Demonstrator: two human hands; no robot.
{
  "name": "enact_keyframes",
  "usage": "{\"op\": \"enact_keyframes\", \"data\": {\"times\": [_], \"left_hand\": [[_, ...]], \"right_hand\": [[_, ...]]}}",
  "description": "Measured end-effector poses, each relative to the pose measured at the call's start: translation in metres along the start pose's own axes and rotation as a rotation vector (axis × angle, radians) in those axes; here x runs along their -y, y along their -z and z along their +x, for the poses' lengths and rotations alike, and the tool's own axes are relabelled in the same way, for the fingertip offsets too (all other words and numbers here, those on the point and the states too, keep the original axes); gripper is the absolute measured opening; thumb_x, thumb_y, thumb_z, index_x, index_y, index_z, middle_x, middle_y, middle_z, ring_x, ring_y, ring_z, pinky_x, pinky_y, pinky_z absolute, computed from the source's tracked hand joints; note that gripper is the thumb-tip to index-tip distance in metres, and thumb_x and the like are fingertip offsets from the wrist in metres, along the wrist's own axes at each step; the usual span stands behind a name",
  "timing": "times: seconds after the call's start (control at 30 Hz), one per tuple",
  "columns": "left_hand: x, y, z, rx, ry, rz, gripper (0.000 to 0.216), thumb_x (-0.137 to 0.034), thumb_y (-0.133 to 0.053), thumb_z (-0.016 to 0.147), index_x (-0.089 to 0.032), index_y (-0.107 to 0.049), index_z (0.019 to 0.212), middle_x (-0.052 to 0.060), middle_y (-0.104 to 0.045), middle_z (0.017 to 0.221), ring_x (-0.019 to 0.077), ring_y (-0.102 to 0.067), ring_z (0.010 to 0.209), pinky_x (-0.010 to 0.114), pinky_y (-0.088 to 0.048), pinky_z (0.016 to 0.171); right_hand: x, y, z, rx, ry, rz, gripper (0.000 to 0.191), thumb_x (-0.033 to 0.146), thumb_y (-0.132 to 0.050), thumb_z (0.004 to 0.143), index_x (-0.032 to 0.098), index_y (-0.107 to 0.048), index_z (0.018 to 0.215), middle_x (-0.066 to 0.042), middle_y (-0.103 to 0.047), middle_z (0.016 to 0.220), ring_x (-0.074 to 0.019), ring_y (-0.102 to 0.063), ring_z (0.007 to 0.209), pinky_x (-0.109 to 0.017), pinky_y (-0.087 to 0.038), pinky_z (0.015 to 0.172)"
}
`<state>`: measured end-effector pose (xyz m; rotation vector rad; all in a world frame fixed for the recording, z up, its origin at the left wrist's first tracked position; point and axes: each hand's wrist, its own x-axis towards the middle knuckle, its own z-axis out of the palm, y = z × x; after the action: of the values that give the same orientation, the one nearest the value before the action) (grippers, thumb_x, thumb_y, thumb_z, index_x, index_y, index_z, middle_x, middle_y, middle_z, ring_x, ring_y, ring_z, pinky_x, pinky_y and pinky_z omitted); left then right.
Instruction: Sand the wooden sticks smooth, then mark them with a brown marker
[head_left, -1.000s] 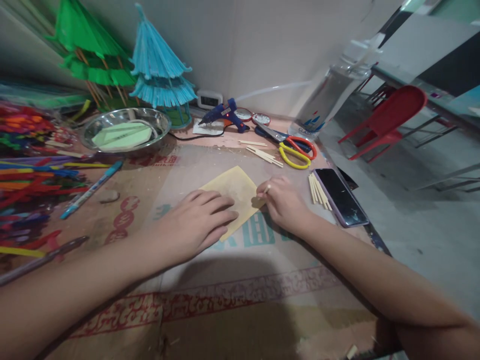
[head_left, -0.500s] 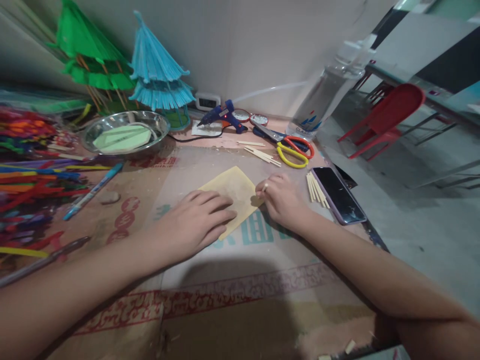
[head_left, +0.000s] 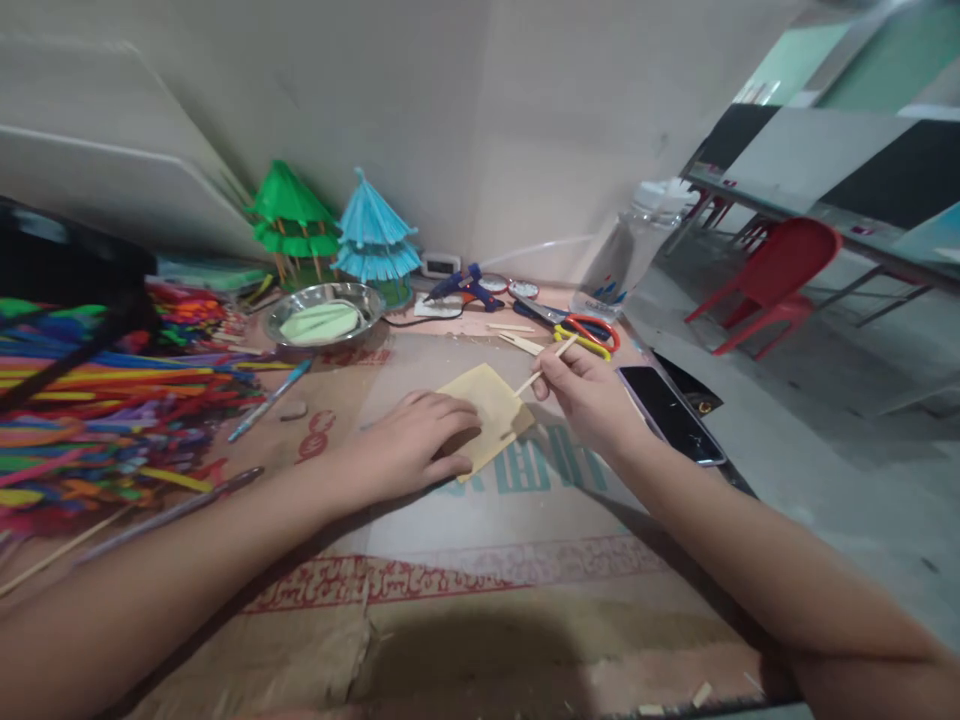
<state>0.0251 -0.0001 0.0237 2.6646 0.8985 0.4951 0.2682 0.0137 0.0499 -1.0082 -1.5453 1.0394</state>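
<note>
A square of yellow paper (head_left: pixel 491 410) lies on the cardboard-covered table under my left hand (head_left: pixel 424 440). That hand rests flat on the paper's left part, fingers loosely spread. Between the fingertips of my right hand (head_left: pixel 581 390) is a thin wooden stick (head_left: pixel 534 378), tilted, its lower end close to the paper's right corner; whether it touches the paper I cannot tell. More pale wooden sticks (head_left: pixel 519 342) lie just beyond my right hand. Behind them are scissors with yellow and red handles (head_left: pixel 585 335).
At the back stand a blue glue gun (head_left: pixel 459 287), a metal bowl with green pieces (head_left: pixel 367 300), and green (head_left: pixel 289 205) and blue (head_left: pixel 375 225) paper-roofed models. Colourful pipe cleaners (head_left: pixel 112 390) pile up left. A phone (head_left: pixel 671 415) and a water bottle (head_left: pixel 630 250) are at right.
My right hand has lifted and turned, so the stick in its fingers now shows slanting above the paper's corner. My left hand stays on the paper. The camera view has shifted.
</note>
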Motion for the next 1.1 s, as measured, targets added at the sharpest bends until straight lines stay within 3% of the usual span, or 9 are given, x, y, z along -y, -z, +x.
{"op": "enact_keyframes", "data": {"times": [0.1,0.17,0.33,0.53,0.7,0.8,0.9,1.0,1.1], "left_hand": [[-0.019,0.027,0.006,-0.333,0.043,-0.171,0.043,-0.037,-0.062,0.095,-0.019,-0.054,0.134,0.012,-0.062,0.133,0.0242,-0.059,0.121,0.042,-0.047,0.102],[-0.039,0.048,0.011,-0.511,-0.032,-0.277,0.042,-0.034,-0.063,0.095,-0.022,-0.055,0.134,0.009,-0.065,0.130,0.0208,-0.062,0.115,0.038,-0.050,0.099],[-0.078,0.078,0.015,-0.731,-0.160,-0.492,0.011,-0.031,-0.068,0.092,-0.023,-0.074,0.096,0.003,-0.075,0.103,0.0159,-0.067,0.096,0.032,-0.053,0.091],[-0.076,0.082,0.009,-0.703,-0.017,-0.567,0.020,-0.040,-0.074,0.086,-0.021,-0.075,0.077,0.001,-0.071,0.077,0.0143,-0.063,0.074,0.030,-0.053,0.079],[-0.076,0.086,0.004,-0.647,0.099,-0.661,0.027,-0.038,-0.077,0.083,-0.019,-0.069,0.066,0.000,-0.070,0.075,0.0129,-0.062,0.069,0.025,-0.052,0.067],[-0.078,0.087,0.003,-0.591,0.145,-0.762,0.017,-0.035,-0.072,0.087,-0.021,-0.074,0.078,-0.002,-0.069,0.072,0.0107,-0.062,0.061,0.022,-0.051,0.059],[-0.079,0.088,0.003,-0.568,0.141,-0.759,0.014,-0.032,-0.067,0.090,-0.024,-0.078,0.095,-0.003,-0.070,0.071,0.0110,-0.065,0.065,0.021,-0.053,0.064],[-0.079,0.087,0.004,-0.577,0.144,-0.735,0.015,-0.031,-0.067,0.090,-0.023,-0.078,0.096,-0.001,-0.074,0.079,0.0133,-0.069,0.075,0.023,-0.056,0.073],[-0.081,0.087,0.004,-0.570,0.154,-0.717,0.017,-0.032,-0.065,0.091,-0.021,-0.078,0.094,0.000,-0.075,0.078,0.0145,-0.070,0.072,0.026,-0.057,0.073]], "right_hand": [[0.042,-0.017,0.001,0.110,-0.058,0.310,0.033,0.048,-0.078,0.078,0.022,-0.059,0.082,0.004,-0.059,0.061,-0.0135,-0.056,0.062,-0.028,-0.046,0.065],[0.063,-0.030,-0.002,0.159,-0.075,0.472,0.034,0.046,-0.083,0.072,0.022,-0.060,0.077,0.004,-0.061,0.063,-0.0133,-0.057,0.063,-0.027,-0.047,0.064],[0.074,-0.053,-0.012,0.169,-0.075,0.733,0.027,0.039,-0.085,0.072,0.022,-0.065,0.070,0.003,-0.064,0.067,-0.0112,-0.059,0.066,-0.025,-0.049,0.067],[0.056,-0.058,-0.027,0.217,-0.056,0.571,0.023,0.039,-0.083,0.077,0.021,-0.069,0.071,0.001,-0.069,0.069,-0.0141,-0.063,0.070,-0.029,-0.050,0.070],[0.061,-0.059,-0.040,0.424,0.027,0.373,0.036,0.051,-0.062,0.093,0.019,-0.076,0.087,-0.005,-0.073,0.073,-0.0189,-0.069,0.075,-0.035,-0.054,0.075],[0.066,-0.060,-0.043,0.468,0.047,0.388,0.034,0.048,-0.058,0.096,0.019,-0.074,0.097,-0.005,-0.074,0.073,-0.0176,-0.070,0.074,-0.034,-0.055,0.076],[0.066,-0.061,-0.044,0.459,0.023,0.491,0.030,0.047,-0.061,0.095,0.018,-0.069,0.100,-0.005,-0.076,0.077,-0.0154,-0.071,0.071,-0.031,-0.055,0.073],[0.066,-0.063,-0.043,0.430,-0.042,0.515,0.030,0.048,-0.067,0.091,0.018,-0.066,0.093,-0.005,-0.076,0.077,-0.0154,-0.072,0.069,-0.031,-0.056,0.070],[0.066,-0.064,-0.042,0.407,-0.077,0.500,0.031,0.048,-0.071,0.087,0.017,-0.064,0.088,-0.004,-0.075,0.074,-0.0151,-0.071,0.067,-0.031,-0.056,0.069]]}}
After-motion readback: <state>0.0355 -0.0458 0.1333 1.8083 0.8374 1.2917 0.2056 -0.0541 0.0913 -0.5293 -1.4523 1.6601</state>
